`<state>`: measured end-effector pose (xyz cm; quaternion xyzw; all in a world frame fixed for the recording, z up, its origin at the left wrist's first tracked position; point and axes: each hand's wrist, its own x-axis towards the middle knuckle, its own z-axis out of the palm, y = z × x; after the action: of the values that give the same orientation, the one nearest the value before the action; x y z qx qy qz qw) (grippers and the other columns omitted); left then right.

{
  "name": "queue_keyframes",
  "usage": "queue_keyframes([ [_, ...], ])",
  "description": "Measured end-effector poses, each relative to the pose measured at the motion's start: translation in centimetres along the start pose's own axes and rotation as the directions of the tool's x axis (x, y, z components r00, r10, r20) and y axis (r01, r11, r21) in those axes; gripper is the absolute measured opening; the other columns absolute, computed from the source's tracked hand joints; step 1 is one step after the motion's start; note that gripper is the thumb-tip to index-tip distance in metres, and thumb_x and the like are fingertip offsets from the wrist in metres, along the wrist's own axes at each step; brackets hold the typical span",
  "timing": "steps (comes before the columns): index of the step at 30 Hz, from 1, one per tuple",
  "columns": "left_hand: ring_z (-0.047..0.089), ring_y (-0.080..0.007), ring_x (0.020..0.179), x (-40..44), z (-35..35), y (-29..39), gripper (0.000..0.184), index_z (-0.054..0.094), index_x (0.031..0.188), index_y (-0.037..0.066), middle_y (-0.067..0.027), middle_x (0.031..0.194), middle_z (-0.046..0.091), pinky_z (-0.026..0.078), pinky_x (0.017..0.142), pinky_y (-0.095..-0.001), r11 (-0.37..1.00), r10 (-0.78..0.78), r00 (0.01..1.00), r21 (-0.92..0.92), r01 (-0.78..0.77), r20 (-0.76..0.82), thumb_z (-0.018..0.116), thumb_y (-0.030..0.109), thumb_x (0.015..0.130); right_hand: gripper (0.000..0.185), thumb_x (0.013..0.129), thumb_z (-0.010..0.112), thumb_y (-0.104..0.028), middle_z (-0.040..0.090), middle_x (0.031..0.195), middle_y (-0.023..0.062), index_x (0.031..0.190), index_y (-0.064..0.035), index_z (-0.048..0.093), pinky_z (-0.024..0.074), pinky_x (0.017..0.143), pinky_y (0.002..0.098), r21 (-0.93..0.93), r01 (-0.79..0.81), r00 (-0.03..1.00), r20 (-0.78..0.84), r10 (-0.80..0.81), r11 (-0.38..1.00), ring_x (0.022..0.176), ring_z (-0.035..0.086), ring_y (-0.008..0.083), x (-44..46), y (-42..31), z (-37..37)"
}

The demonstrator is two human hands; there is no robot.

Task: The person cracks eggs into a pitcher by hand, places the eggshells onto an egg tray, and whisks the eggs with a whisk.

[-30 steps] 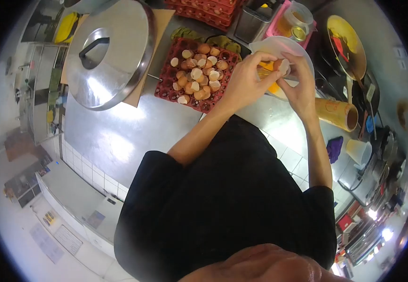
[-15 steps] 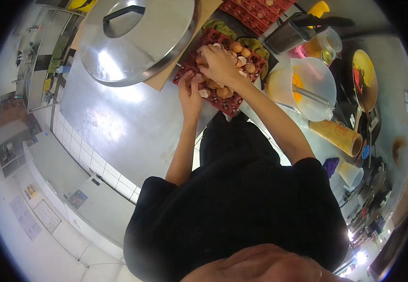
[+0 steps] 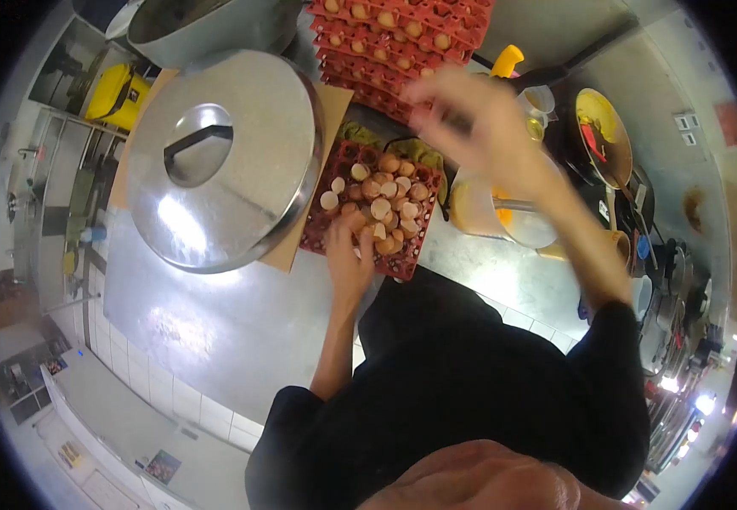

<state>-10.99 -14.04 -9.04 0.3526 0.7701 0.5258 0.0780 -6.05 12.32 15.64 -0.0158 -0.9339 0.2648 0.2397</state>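
My left hand (image 3: 351, 259) rests on the near-left part of a red egg tray (image 3: 399, 268), its fingers apart and touching the heap of cracked eggshells (image 3: 383, 208). No held object shows in it. My right hand (image 3: 474, 123) is raised and blurred by motion, with thumb and fingers apart and nothing visible between them. It passes in front of a stack of red egg trays (image 3: 394, 51) that hold brown eggs. Below my right forearm is a translucent tub (image 3: 470, 204) with orange-yellow yolk and a metal tool handle (image 3: 513, 204) leaning in it.
A big steel lid (image 3: 258, 170) with a black handle lies on cardboard (image 3: 279, 255) left of the tray. Behind it stands a large metal pot (image 3: 215, 34). A green cloth (image 3: 423, 155) lies behind the tray. To the right is a pan (image 3: 604, 136) with yellow residue and a red utensil.
My right hand has left the eggshells and swung up and right, toward the stacked trays. My left hand stays at the shells. The camera view has shifted, showing more of the stack.
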Motion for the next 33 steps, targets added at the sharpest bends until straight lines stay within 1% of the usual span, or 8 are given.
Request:
queue_keyframes([
  [2,0.059,-0.0399,0.129,-0.2,0.7,1.1,0.034,0.065,0.14,0.001,-0.0221,0.136,0.066,0.046,0.112,-0.0493,0.999,0.045,0.998,0.012,-0.046,0.053,0.066,0.013,0.108,0.027,0.103,0.072,-0.018,0.074,0.11,0.0093,0.126,-0.0029,0.071,0.0612,0.083,0.0368,-0.018,-0.151,0.988,0.025,0.151,0.988,0.092,0.076,0.0193,5.2,3.0,-3.9],
  [6,0.062,-0.0418,0.126,0.9,1.1,3.7,0.034,0.066,0.136,0.0,-0.0218,0.132,0.067,0.051,0.109,-0.0498,0.995,0.092,0.99,-0.04,-0.088,0.106,0.072,0.012,0.104,0.042,0.103,0.066,-0.025,0.067,0.129,0.0277,0.136,0.0003,0.066,0.0542,0.105,0.054,-0.421,-0.086,0.995,-0.076,0.059,0.903,0.116,0.067,0.0477,16.4,15.2,-5.0],
  [13,0.066,-0.0393,0.118,2.0,0.9,5.1,0.029,0.068,0.131,0.0,-0.0199,0.127,0.069,0.052,0.105,-0.0474,0.987,0.142,0.99,-0.076,-0.142,-0.014,0.072,0.007,0.103,0.039,0.099,0.062,-0.016,0.069,0.138,0.0244,0.135,-0.0043,0.07,0.0525,0.109,0.0579,-0.547,-0.339,0.921,-0.029,0.388,0.765,0.13,0.067,0.0438,22.6,18.2,-2.7],
  [19,0.073,-0.0267,0.103,17.8,2.9,11.5,0.023,0.069,0.124,-0.001,-0.0134,0.112,0.074,0.058,0.092,-0.0385,0.855,0.392,0.848,-0.2,-0.479,-0.357,0.074,0.003,0.102,0.039,0.093,0.075,-0.022,0.075,0.127,0.0252,0.121,0.0046,0.074,0.0567,0.1,0.0547,-0.499,-0.263,0.96,-0.22,0.173,0.825,0.117,0.073,0.0395,22.4,20.2,-2.9],
  [23,0.074,-0.0333,0.111,32.9,3.3,13.0,0.036,0.067,0.134,0.001,-0.0179,0.123,0.073,0.058,0.098,-0.0432,0.832,0.51,0.774,-0.016,-0.555,-0.374,0.077,0.014,0.102,0.042,0.103,0.067,-0.03,0.072,0.116,0.0138,0.123,0.0062,0.071,0.0568,0.086,0.0375,0.168,-0.529,0.841,-0.023,0.54,0.832,0.101,0.07,0.0211,17.8,8.1,-11.0],
  [26,0.068,-0.0439,0.125,41.3,4.6,12.4,0.06,0.064,0.144,0.003,-0.0214,0.133,0.071,0.051,0.11,-0.0557,0.818,0.532,0.806,0.406,-0.408,-0.261,0.078,0.039,0.098,0.041,0.107,0.061,-0.032,0.071,0.11,0.0116,0.123,0.0046,0.07,0.0571,0.082,0.0366,0.544,-0.133,0.915,-0.254,0.314,0.828,0.098,0.071,0.0202,12.7,13.2,-12.0],
  [28,0.07,-0.041,0.125,44.4,5.4,12.5,0.067,0.066,0.141,0.004,-0.0203,0.132,0.073,0.05,0.104,-0.0634,0.715,0.4,0.912,0.655,-0.247,-0.093,0.074,0.051,0.095,0.04,0.104,0.065,-0.032,0.073,0.105,0.0159,0.119,0.0053,0.07,0.0584,0.085,0.0401,0.83,-0.117,0.937,-0.089,0.337,0.545,0.097,0.073,0.0241,4.5,8.9,-14.5],
  [33,0.075,-0.037,0.126,50.1,5.7,11.0,0.069,0.076,0.138,0.014,-0.0163,0.131,0.08,0.055,0.104,-0.0614,0.616,0.165,0.985,0.774,-0.143,0.051,0.074,0.065,0.091,0.03,0.109,0.066,-0.021,0.072,0.118,0.0053,0.134,-0.0047,0.067,0.0579,0.09,0.0321,0.817,-0.413,0.783,0.094,0.614,0.402,0.099,0.071,0.0132,-15.0,7.6,-16.1],
])
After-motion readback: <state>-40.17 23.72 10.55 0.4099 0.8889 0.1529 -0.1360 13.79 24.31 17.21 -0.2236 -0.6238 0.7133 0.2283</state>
